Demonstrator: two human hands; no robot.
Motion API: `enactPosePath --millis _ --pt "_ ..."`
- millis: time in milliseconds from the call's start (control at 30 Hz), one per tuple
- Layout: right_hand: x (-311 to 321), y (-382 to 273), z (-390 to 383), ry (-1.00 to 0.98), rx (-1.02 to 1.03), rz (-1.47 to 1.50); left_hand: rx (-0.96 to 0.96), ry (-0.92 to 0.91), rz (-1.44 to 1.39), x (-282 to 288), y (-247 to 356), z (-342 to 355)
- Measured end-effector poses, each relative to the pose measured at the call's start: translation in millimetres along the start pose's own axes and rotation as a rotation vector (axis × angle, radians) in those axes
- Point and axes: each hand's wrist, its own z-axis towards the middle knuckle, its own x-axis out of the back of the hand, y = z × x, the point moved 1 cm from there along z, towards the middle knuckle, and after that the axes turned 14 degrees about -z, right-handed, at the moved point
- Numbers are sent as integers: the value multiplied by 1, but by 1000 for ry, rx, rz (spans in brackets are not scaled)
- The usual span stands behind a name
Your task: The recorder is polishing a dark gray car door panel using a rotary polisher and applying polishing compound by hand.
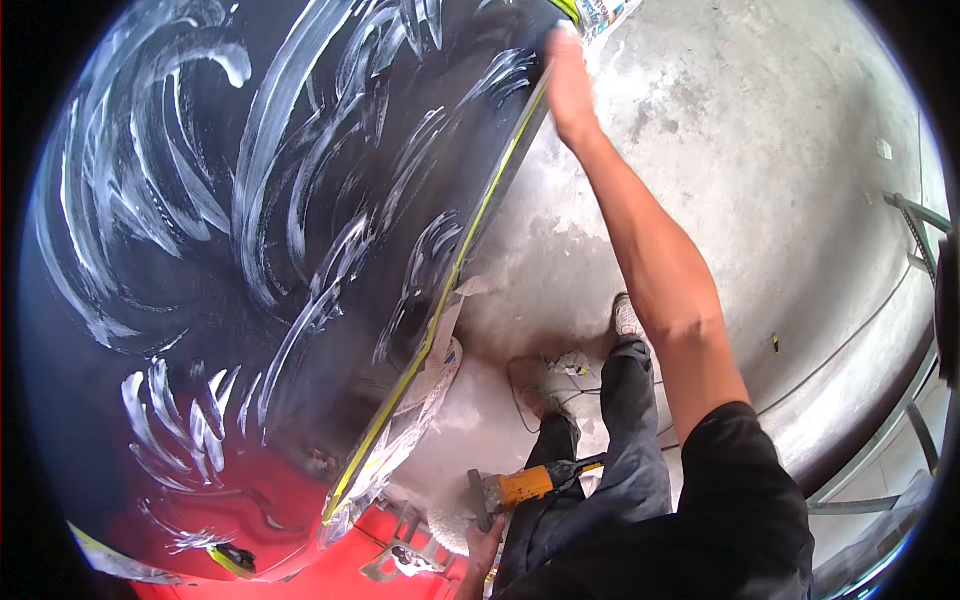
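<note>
A dark, glossy panel (pixel 210 290), red toward the bottom, carries white smeared streaks. Yellow tape (pixel 440 310) runs along its right edge, with masking film hanging beside it. My right hand (pixel 569 85) is stretched up to the top of that edge, blurred, its fingers curled at something pale I cannot make out. Low in the view, my left hand (pixel 484 548) grips an orange power polisher (pixel 525 485) by the dark part near its head. Its white fluffy pad (pixel 452 522) faces left, beside a red body part (pixel 365 555).
I stand on a grey concrete floor (pixel 730 150), where a cord and some scraps lie by my shoes. Dark metal framework (pixel 915 220) stands along the right rim. A white printed item (pixel 602 15) sits beyond the panel's top corner.
</note>
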Motion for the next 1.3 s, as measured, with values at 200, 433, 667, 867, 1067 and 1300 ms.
enactPosePath --millis 200,433,667,867,1067,1300 --pt "-26 -72 -34 92 216 -89 13 34 101 -5 18 -19" --pt "-8 -196 -56 230 467 78 -74 43 160 -11 39 -26" --pt "39 -252 -29 216 610 -169 -148 12 427 -28 68 -42" --pt "45 -317 -37 151 690 -217 -173 17 444 -22 61 -54" --pt "54 -387 -44 99 813 -203 -213 -16 478 -14 55 -59" --pt "64 -412 -50 30 955 -400 -323 16 320 -19 76 -79"
